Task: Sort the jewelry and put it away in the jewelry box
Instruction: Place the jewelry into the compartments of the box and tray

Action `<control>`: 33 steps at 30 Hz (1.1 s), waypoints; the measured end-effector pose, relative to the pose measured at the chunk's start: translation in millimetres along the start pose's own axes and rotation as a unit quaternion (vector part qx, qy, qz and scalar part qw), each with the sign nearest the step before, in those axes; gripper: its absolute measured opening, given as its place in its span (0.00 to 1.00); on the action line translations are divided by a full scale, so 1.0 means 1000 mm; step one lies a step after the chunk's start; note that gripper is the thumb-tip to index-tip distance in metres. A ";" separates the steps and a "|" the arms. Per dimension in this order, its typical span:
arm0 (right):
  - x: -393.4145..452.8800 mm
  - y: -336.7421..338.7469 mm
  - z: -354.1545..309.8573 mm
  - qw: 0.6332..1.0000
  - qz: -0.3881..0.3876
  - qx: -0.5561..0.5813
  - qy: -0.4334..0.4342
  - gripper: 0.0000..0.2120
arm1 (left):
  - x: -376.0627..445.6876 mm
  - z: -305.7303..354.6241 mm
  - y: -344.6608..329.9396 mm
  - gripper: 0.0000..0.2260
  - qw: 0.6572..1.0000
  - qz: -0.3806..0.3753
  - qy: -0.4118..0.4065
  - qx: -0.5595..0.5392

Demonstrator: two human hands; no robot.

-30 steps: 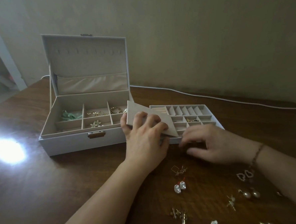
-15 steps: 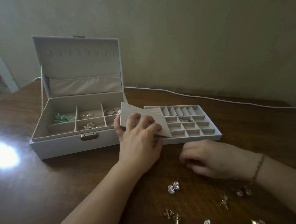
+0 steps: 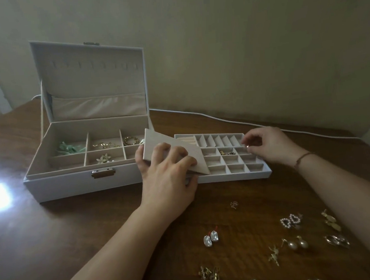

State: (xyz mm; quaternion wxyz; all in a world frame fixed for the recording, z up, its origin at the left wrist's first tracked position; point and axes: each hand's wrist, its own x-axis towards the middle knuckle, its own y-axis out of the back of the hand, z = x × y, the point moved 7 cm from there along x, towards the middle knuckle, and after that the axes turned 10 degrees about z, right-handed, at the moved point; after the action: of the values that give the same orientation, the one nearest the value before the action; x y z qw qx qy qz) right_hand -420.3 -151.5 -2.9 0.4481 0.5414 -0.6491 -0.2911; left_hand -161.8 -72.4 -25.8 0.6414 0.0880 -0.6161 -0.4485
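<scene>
Right hand (image 3: 269,146) grip: fingertips pinch small ring (image 3: 247,146) over tray (image 3: 236,176). Left hand (image 3: 166,173) grip: curled on tilted flap (image 3: 158,144). Risk: ring slips, drops into wrong compartment; flap falls, covers slots.

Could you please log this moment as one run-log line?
left hand: holds beige flap | right hand: pinches small ring over white divided tray

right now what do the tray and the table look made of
Tray: looks like stiff board lined in matte beige velvet-like fabric, with soft, non-glossy walls; exact fabric unclear. Table: dark brown wood or wood veneer, with visible grain and a glossy finish that reflects light.
</scene>
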 end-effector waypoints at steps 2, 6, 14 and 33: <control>0.002 -0.004 0.004 1.000 0.006 -0.020 -0.010 0.13 | 0.000 0.000 0.001 0.12 1.000 -0.001 0.002 0.000; -0.019 0.011 -0.029 0.995 0.048 -0.043 0.076 0.12 | 0.000 0.000 0.001 0.11 1.000 -0.004 0.008 -0.002; -0.110 -0.029 -0.079 0.938 -0.214 -0.072 0.263 0.12 | 0.000 0.001 0.001 0.11 1.000 -0.012 0.011 -0.004; -0.008 0.024 0.008 0.991 0.115 0.050 -0.051 0.07 | 0.001 0.001 0.001 0.10 0.999 -0.035 0.016 -0.011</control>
State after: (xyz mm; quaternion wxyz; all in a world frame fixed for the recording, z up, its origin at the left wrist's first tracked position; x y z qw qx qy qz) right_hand -437.7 -139.1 12.5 0.4171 0.4693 -0.7430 -0.2319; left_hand -162.8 -72.0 -24.6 0.6361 0.1099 -0.5973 -0.4760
